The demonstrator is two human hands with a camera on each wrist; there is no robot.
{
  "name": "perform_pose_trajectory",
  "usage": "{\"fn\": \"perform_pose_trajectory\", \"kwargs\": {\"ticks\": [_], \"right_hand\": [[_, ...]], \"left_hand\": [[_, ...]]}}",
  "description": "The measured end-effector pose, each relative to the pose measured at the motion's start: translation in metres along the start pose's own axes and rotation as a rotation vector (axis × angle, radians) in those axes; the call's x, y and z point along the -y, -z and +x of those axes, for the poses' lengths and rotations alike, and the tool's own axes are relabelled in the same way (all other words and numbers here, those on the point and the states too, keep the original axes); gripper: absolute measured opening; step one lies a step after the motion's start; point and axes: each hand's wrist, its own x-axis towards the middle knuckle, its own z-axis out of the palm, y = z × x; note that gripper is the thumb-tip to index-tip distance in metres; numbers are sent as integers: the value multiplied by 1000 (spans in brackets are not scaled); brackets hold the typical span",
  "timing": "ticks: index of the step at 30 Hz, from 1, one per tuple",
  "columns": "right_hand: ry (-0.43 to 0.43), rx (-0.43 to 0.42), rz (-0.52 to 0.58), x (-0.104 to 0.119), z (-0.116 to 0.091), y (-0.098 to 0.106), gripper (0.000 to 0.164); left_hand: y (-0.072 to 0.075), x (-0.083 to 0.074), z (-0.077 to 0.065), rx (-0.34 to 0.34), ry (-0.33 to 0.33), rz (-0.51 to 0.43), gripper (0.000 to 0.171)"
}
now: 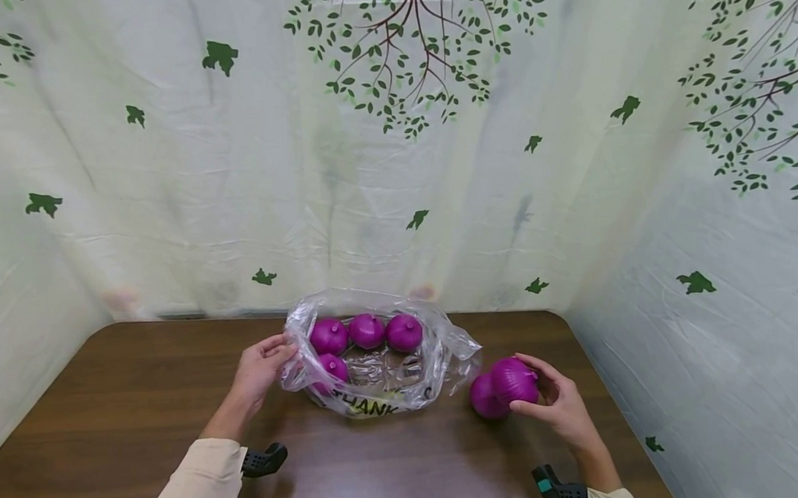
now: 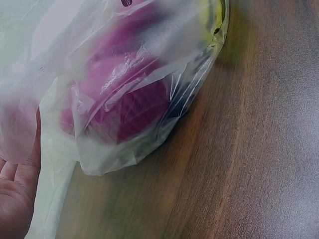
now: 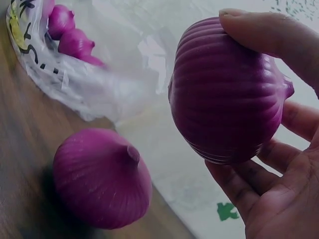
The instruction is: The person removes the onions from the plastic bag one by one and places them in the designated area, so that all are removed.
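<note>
My left hand (image 1: 257, 372) pinches the left rim of a clear plastic bag (image 1: 460, 348) that stands with its mouth wide on the table. Several purple onions (image 1: 403, 333) lie inside, along the bag's back and left side. In the left wrist view, an onion (image 2: 124, 99) shows through the film beside the fingers. To the right of the bag, my right hand (image 1: 566, 409) holds a ribbed purple onion (image 3: 227, 94) between thumb and fingers, raised off the table. Another onion (image 3: 102, 179) rests on the table just left of and below it.
Brown wood-grain table (image 1: 112, 417) extends under everything. Behind and at both sides hangs a pale curtain (image 1: 235, 174) printed with leaves and branches, close to the table's back edge. A black wrist device (image 1: 264, 461) sits on the left forearm, another (image 1: 559, 488) on the right.
</note>
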Motion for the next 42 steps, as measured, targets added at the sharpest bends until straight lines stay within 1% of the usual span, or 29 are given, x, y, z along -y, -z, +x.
{"fn": "perform_pose_trajectory", "kwargs": {"ticks": [6, 10, 13, 17, 21, 24, 26, 30, 34, 42], "right_hand": [[-14, -32, 39, -7, -2, 3, 65], [-36, -77, 18, -9, -4, 6, 64], [-71, -115, -11, -9, -5, 8, 65], [-129, -166, -72, -11, -3, 9, 67], [-195, -220, -185, -11, -1, 8, 70], [-233, -240, -252, -12, 1, 9, 72], [-250, -243, -267, -14, 1, 9, 74], [-265, -254, -288, -18, 1, 8, 74], [-264, -283, -310, -26, 1, 7, 74], [-280, -345, -281, -50, 0, 6, 73]], "left_hand": [[0, -2, -1, -7, -3, -15, 53], [-1, -3, -1, 1, -8, -40, 53], [-2, -3, -1, 6, -13, -35, 53], [-1, -3, -1, 3, -10, -19, 53], [0, -3, -1, 1, -10, -27, 52], [0, -3, -2, 3, -19, -33, 52], [0, -4, -2, 0, -20, -32, 52], [0, -4, -2, 1, -26, -25, 51], [-1, -5, -1, -1, -26, -19, 52], [-2, -5, -2, -10, -18, -17, 51]]}}
